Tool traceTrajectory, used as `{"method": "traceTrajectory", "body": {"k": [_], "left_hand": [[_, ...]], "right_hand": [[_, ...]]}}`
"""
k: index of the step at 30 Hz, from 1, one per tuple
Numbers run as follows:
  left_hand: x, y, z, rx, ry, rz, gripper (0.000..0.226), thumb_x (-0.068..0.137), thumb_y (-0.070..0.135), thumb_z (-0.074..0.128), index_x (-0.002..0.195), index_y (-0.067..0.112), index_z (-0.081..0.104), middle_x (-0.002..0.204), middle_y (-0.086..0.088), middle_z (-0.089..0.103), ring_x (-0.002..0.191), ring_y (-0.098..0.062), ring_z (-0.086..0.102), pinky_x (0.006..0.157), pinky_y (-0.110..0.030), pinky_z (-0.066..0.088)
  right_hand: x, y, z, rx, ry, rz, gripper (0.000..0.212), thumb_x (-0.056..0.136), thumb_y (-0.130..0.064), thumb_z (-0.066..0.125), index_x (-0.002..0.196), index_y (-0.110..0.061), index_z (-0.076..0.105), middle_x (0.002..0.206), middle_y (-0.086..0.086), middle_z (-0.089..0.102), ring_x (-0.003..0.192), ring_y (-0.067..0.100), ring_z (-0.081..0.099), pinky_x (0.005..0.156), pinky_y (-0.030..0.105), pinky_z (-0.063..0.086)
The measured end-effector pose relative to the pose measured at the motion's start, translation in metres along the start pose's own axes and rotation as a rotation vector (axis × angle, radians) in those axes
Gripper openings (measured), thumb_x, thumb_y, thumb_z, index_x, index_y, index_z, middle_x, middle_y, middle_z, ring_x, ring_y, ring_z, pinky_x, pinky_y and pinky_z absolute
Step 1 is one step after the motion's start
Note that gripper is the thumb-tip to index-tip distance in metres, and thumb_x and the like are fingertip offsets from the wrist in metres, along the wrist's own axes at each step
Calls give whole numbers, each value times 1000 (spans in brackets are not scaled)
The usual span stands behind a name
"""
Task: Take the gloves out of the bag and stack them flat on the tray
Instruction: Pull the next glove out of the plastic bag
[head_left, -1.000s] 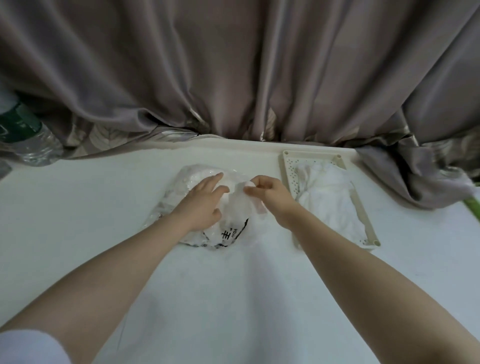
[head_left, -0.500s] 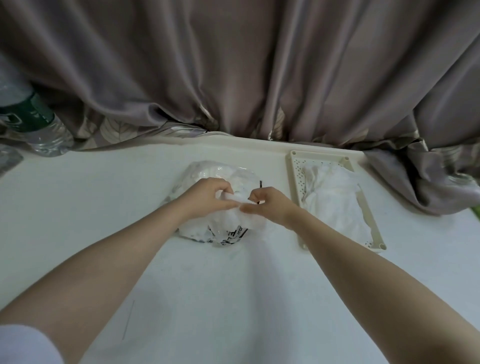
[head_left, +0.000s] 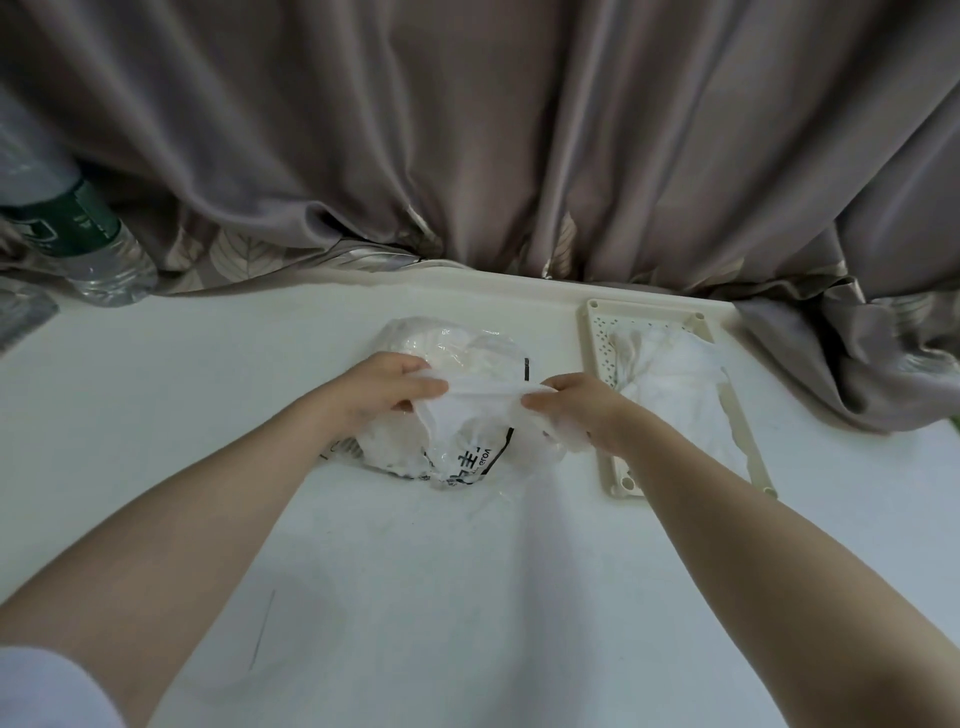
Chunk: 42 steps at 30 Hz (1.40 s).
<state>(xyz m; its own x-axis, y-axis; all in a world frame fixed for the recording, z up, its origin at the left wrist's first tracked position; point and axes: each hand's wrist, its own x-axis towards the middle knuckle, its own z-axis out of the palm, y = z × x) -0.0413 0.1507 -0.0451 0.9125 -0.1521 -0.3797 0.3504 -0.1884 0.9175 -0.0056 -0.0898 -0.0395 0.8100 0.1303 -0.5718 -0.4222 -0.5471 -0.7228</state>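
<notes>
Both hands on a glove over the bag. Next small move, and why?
Probably carry the glove right, to the tray, and lay it flat. The left hand and right hand each pinch an end, holding it stretched above the bag. It looks mostly free of the bag, and the tray, just right of the right hand, already holds white gloves.

A clear plastic bag (head_left: 457, 358) with black print lies crumpled on the white worktop (head_left: 415, 597), bulging with white gloves. One thin, translucent white glove (head_left: 483, 402) is stretched sideways just above the bag, its two ends pinched between the left hand (head_left: 382, 392) and the right hand (head_left: 576, 410). To the right of the bag lies a cream, perforated rectangular tray (head_left: 597, 332), and on it rests a flat, somewhat wrinkled pile of white gloves (head_left: 680, 379) that covers most of its floor.
</notes>
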Motion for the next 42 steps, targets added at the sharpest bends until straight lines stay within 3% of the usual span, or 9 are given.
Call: {"method": "traceTrajectory", "body": {"k": [5, 8, 10, 14, 22, 28, 35, 38, 42], "left_hand": [[1, 10, 2, -722, 53, 11, 14, 76, 10, 63, 88, 15, 59, 77, 0, 65, 73, -14, 61, 75, -27, 50], [-4, 29, 15, -741, -2, 17, 9, 83, 9, 48, 81, 14, 55, 68, 0, 63, 63, -14, 63, 63, -23, 54], [-8, 42, 30, -674, -37, 33, 25, 88, 4, 32, 74, 13, 50, 60, 2, 59, 55, -13, 58, 56, -20, 49], [-11, 57, 57, -473, -136, -33, 38, 84, -1, 27, 62, 14, 55, 56, -1, 50, 49, -15, 48, 49, -17, 41], [-16, 90, 110, -202, -216, 1, 13, 73, 7, 50, 67, 12, 61, 61, -1, 56, 58, -15, 53, 50, -18, 44], [-14, 102, 142, 37, -245, -14, 19, 85, 11, 67, 103, 12, 62, 83, -4, 62, 66, -13, 57, 55, -20, 48], [-6, 128, 189, 6, -291, 39, 43, 84, -2, 63, 122, 14, 53, 82, 0, 63, 69, -8, 61, 55, -17, 50], [0, 138, 203, 33, -228, 61, 34, 89, 2, 59, 119, 17, 54, 61, 8, 61, 52, -3, 57, 51, -15, 48], [9, 137, 213, 48, -171, 72, 15, 93, 13, 56, 106, 16, 62, 85, 1, 66, 67, -4, 63, 62, -16, 52]], "right_hand": [[1, 9, -8, 25, -32, 1, 13, 89, -21, 63, 100, -16, 64, 66, 0, 44, 56, 15, 38, 59, 22, 44], [-7, 8, -15, -107, -153, -41, 11, 88, -16, 64, 99, -14, 62, 70, 0, 50, 62, 16, 44, 68, 24, 41], [-17, 7, -24, -119, -293, -62, 17, 89, -16, 63, 105, -16, 56, 93, -3, 60, 88, 16, 57, 90, 28, 41], [-30, 5, -39, 112, -385, -221, 37, 89, -43, 56, 124, -37, 47, 138, -15, 41, 134, 8, 32, 115, 37, 19], [-54, -1, -62, 201, -498, -300, 50, 80, -29, 61, 125, -8, 54, 112, 2, 61, 109, 16, 56, 105, 36, 37], [-69, 23, -100, 162, -371, -360, 15, 88, -11, 64, 74, -14, 61, 73, -3, 57, 78, 11, 52, 89, 27, 45], [-82, 41, -137, 224, -362, -391, 31, 87, -11, 66, 114, -16, 51, 101, 1, 63, 101, 10, 61, 100, 28, 40], [-85, 46, -154, 98, -289, -414, 27, 76, -20, 75, 98, -12, 61, 88, 5, 60, 91, 15, 58, 99, 32, 40], [-90, 53, -173, 133, -344, -425, 8, 88, -8, 62, 83, -8, 68, 79, 0, 67, 78, 12, 63, 79, 23, 49]]}}
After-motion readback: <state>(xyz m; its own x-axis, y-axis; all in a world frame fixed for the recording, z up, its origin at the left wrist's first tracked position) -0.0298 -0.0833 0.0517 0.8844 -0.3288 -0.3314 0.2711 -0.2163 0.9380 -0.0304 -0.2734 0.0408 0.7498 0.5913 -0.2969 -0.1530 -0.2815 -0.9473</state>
